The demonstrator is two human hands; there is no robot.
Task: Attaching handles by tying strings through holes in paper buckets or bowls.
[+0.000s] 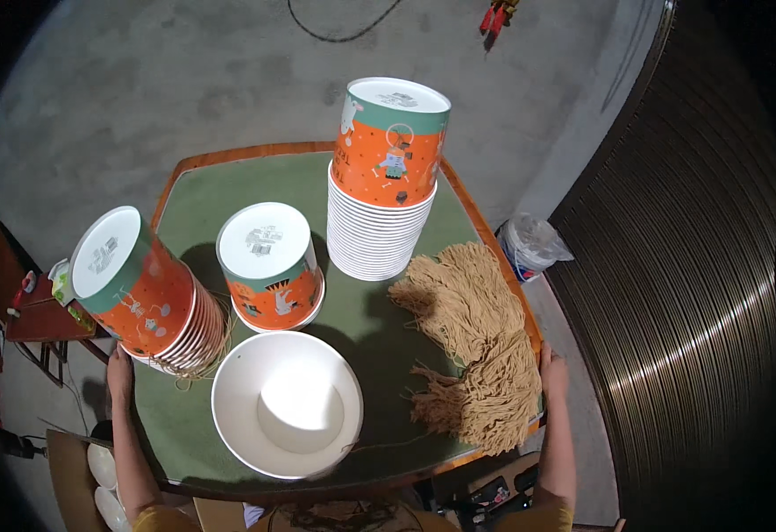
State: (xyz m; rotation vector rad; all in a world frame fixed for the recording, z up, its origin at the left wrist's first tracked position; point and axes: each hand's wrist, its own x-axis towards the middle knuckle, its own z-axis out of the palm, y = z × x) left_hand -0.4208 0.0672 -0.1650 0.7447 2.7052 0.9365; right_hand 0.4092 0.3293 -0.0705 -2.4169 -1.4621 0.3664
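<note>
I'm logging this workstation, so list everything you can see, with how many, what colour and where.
Table: one, green top with a wooden rim, centre.
Tall cup stack: one, upside down, orange and teal on top with white rims below, far side of the table.
Leaning cup stack: one, orange and teal, tipped on its side at the table's left edge.
Single upturned cup: one, orange and teal with a white base, centre.
Open cup: one, white inside, upright, near edge.
String bundle: one heap, tan, right side of the table.
Bucket: one, white and blue, on the floor to the right.
Left hand: at the table's left edge by the leaning cup stack.
Right hand: at the right edge beside the string bundle.
</note>
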